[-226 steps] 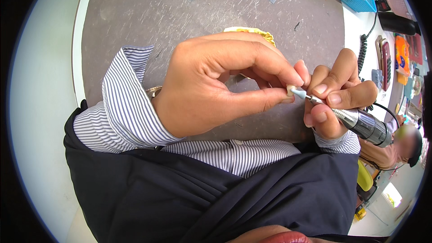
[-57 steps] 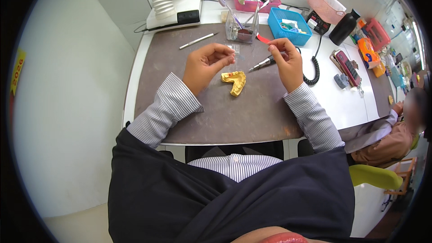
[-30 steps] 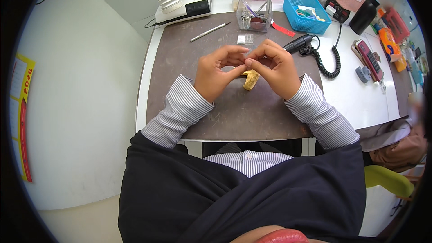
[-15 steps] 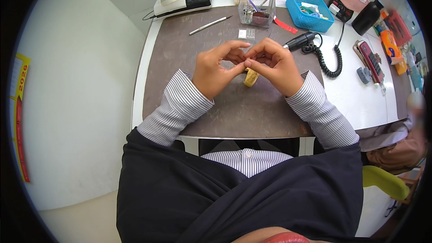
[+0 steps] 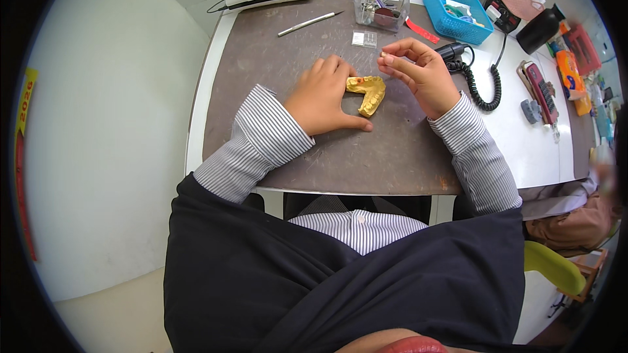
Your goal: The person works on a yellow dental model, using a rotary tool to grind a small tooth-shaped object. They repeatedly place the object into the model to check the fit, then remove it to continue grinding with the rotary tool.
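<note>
A yellow dental cast (image 5: 374,99), an arch of teeth with a small reddish spot on its upper part, lies on the brown mat. At its left side rests my left hand (image 5: 325,99), fingers reaching to the cast's edge and thumb stretched out on the near side; it grips nothing. My right hand (image 5: 424,77) is raised to the right of the cast, apart from it. Its thumb and forefinger pinch a small pale piece (image 5: 383,54), too small to name surely. A small clear case (image 5: 364,38) with a white label lies beyond the hands.
A slim metal hand tool (image 5: 310,24) lies far left on the mat (image 5: 261,59). Behind stand a clear tool holder (image 5: 381,16) and a blue basket (image 5: 458,29). A black corded handpiece (image 5: 451,51) lies behind my right hand. A phone (image 5: 541,93) and black bottle (image 5: 540,28) are at right.
My hands have parted. The right moved right with the pale piece in its pinch; the left opened and came down beside the cast, which now shows more fully.
</note>
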A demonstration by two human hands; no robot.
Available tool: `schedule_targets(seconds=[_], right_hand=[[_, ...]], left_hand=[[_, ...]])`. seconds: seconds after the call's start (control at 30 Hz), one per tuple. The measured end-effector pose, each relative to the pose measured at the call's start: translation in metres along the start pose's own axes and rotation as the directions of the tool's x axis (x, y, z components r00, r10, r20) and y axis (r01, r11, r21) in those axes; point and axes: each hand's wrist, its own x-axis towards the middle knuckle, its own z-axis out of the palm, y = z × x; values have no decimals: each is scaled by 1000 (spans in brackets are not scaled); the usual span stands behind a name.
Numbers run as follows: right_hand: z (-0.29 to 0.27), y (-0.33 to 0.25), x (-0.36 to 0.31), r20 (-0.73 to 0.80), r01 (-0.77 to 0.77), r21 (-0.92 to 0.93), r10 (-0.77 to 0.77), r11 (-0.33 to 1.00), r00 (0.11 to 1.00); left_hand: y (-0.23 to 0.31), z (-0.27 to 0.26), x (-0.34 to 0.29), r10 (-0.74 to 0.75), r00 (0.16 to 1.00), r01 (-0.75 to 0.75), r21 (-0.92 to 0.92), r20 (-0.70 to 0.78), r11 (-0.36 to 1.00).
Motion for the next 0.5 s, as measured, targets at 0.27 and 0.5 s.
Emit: schedule_targets(seconds=[0.27,0.5], right_hand=[[-8,-7,1,12,-109,196,109,974,994],[-7,-11,0,-17,-5,215,9,977,1000]], left_hand=[[-7,-1,6,25,999,-34,-355,-28,934],[-10,2,10,22,1000,-22,-941,-16,339]])
